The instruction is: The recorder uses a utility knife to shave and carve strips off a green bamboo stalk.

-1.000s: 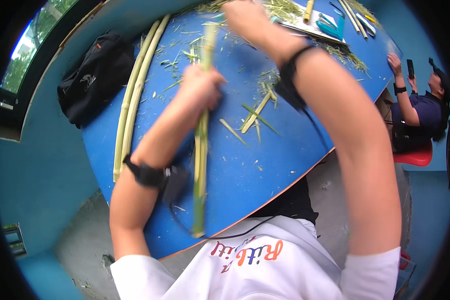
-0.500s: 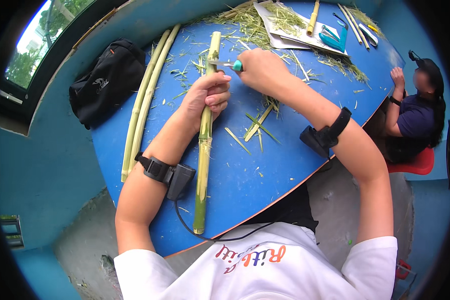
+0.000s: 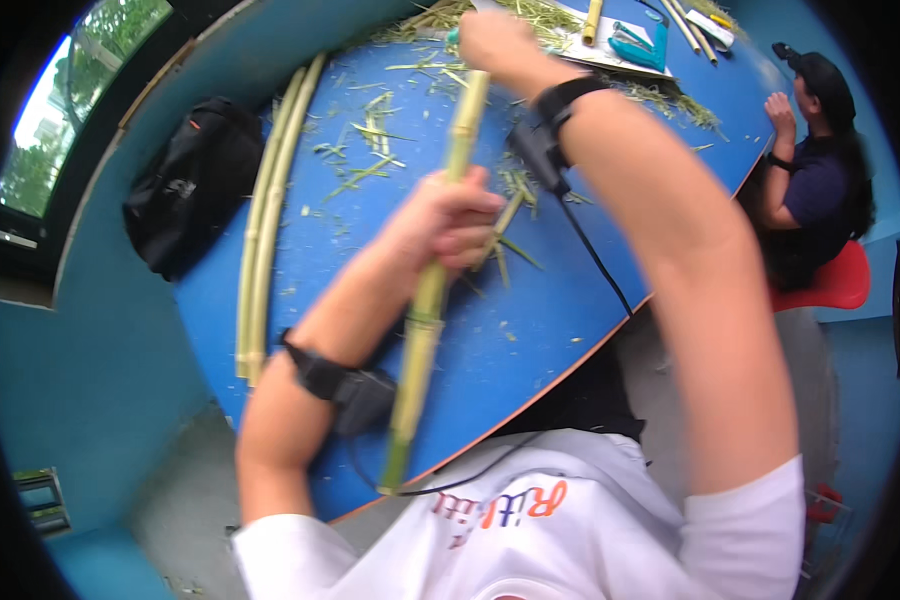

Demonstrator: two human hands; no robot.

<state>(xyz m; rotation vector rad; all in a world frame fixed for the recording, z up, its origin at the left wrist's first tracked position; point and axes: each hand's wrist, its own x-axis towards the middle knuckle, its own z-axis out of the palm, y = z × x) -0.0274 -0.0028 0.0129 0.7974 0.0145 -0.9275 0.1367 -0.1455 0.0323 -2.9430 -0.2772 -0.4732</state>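
My left hand (image 3: 452,225) is wrapped round a green-yellow bamboo pole (image 3: 417,365), partly scraped pale. The pole slants over the table, its lower end near the table's front edge and its upper end just below my right hand. At the far side of the table my right hand (image 3: 497,45) is closed on a knife; a bit of its teal handle (image 3: 453,37) shows beside the fist, and the blade is hardly visible. Thin green shavings (image 3: 378,130) lie on the blue table (image 3: 370,210) about the pole.
Two long bamboo poles (image 3: 270,220) lie at the left beside a black bag (image 3: 195,190). At the far right are a teal stapler (image 3: 635,45), papers and a short bamboo piece (image 3: 592,20). A person (image 3: 815,170) sits at the right on a red stool (image 3: 835,280).
My right hand has moved away from me with the knife, past the pole's upper end. The pole and my left hand have shifted right, and the pole leans more to the right.
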